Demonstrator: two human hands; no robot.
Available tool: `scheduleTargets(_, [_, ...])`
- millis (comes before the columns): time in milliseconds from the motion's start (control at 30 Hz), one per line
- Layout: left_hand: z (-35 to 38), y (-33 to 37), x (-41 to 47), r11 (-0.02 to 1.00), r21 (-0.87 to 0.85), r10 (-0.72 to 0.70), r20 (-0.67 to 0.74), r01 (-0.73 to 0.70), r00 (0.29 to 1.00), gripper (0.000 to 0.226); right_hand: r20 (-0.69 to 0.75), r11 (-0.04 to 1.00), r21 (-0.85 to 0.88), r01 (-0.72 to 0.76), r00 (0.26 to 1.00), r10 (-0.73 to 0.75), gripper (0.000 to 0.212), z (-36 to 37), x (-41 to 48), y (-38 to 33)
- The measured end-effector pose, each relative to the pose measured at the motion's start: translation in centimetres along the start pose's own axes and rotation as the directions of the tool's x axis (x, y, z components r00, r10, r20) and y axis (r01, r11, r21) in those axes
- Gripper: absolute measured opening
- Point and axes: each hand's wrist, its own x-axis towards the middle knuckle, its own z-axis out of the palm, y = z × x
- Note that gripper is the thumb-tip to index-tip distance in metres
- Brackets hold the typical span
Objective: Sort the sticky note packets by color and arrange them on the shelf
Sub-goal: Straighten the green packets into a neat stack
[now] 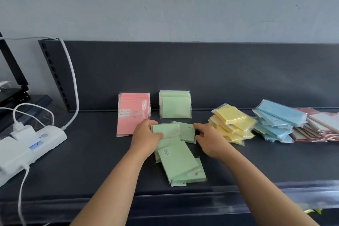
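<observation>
A loose heap of green packets (180,164) lies on the dark shelf (91,161) in front of me. My left hand (145,138) grips a green packet (166,129) at the top of the heap, thumb over its near edge. My right hand (208,138) pinches another green packet (187,131) by its right edge. Behind them a row of green packets (175,104) stands against the back panel, with a row of pink packets (133,112) to its left.
Yellow packets (232,123), blue packets (277,121) and a pinkish-brown pile (319,124) lie heaped to the right. A white power strip (27,145) with plugged cables sits at the left. A clear plastic strip runs along the shelf's front edge (201,202).
</observation>
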Motion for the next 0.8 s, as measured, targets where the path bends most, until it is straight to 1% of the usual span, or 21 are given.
scheduleTargets(67, [0.1, -0.2, -0.2, 1.000, -0.014, 0.001, -0.007, -0.001, 1.000, 0.033, -0.004, 1.000, 0.002, 0.010, 1.000, -0.010, 0.042, 0.1, 0.1, 0.1])
scheduleTargets(133, [0.2, -0.3, -0.3, 1.000, -0.021, 0.010, -0.016, -0.010, 1.000, 0.029, -0.013, 0.999, -0.029, 0.025, 1.000, -0.025, 0.049, 0.0, 0.4, -0.1])
scheduleTargets(167, [0.2, -0.2, -0.4, 1.000, -0.026, 0.015, -0.025, -0.016, 1.000, 0.028, 0.007, 0.997, -0.069, 0.024, 1.000, -0.023, 0.054, 0.0, 0.7, -0.3])
scheduleTargets(233, [0.0, 0.0, -0.4, 0.999, -0.033, 0.024, -0.044, -0.025, 0.999, 0.024, 0.093, 0.988, -0.157, 0.008, 0.996, 0.007, 0.063, -0.1, 1.3, -0.9])
scheduleTargets(300, [-0.2, 0.1, -0.5, 0.998, -0.031, 0.045, -0.048, -0.046, 0.998, 0.022, 0.151, 0.976, -0.217, -0.005, 0.988, 0.039, 0.068, -0.2, 2.0, -1.6])
scheduleTargets(367, [-0.5, 0.1, -0.6, 0.997, -0.026, 0.072, -0.053, -0.074, 0.996, 0.022, 0.150, 0.968, -0.250, -0.020, 0.987, 0.059, 0.074, -0.3, 2.4, -1.9])
scheduleTargets(433, [-0.9, 0.2, -0.8, 0.993, -0.043, 0.105, -0.076, -0.108, 0.992, 0.023, 0.116, 0.967, -0.249, -0.047, 0.990, 0.078, 0.073, -0.6, 2.6, -1.8])
scheduleTargets(500, [-1.5, 0.5, -0.9, 0.985, -0.065, 0.148, -0.128, -0.157, 0.981, 0.025, 0.043, 0.986, -0.161, -0.047, 0.998, 0.054, 0.064, -0.8, 2.8, -1.5])
scheduleTargets(567, [-2.2, 1.0, -0.9, 0.976, -0.097, 0.174, -0.203, -0.197, 0.964, 0.024, -0.077, 1.000, -0.026, -0.016, 0.997, 0.014, 0.054, -1.1, 2.8, -1.3])
scheduleTargets(633, [-2.8, 1.2, -0.6, 0.965, -0.138, 0.186, -0.247, -0.225, 0.951, 0.017, -0.236, 0.998, 0.063, 0.032, 0.972, -0.016, 0.041, -1.5, 2.4, -1.4])
scheduleTargets(700, [-3.2, 1.4, -0.4, 0.956, -0.168, 0.194, -0.256, -0.241, 0.947, 0.009, -0.370, 0.982, 0.163, 0.093, 0.929, -0.027, 0.029, -2.1, 1.9, -1.8])
scheduleTargets(733, [-3.2, 1.4, -0.3, 0.953, -0.178, 0.196, -0.249, -0.244, 0.948, 0.006, -0.399, 0.957, 0.260, 0.125, 0.917, -0.011, 0.024, -2.4, 1.7, -1.9])
scheduleTargets(767, [-3.1, 1.4, -0.2, 0.952, -0.182, 0.200, -0.239, -0.246, 0.950, 0.005, -0.393, 0.911, 0.380, 0.160, 0.919, 0.002, 0.021, -2.8, 1.5, -2.1])
scheduleTargets(800, [-3.0, 1.2, 0.0, 0.952, -0.185, 0.202, -0.220, -0.244, 0.954, 0.006, -0.354, 0.852, 0.493, 0.179, 0.935, 0.008, 0.019, -2.9, 1.3, -2.3])
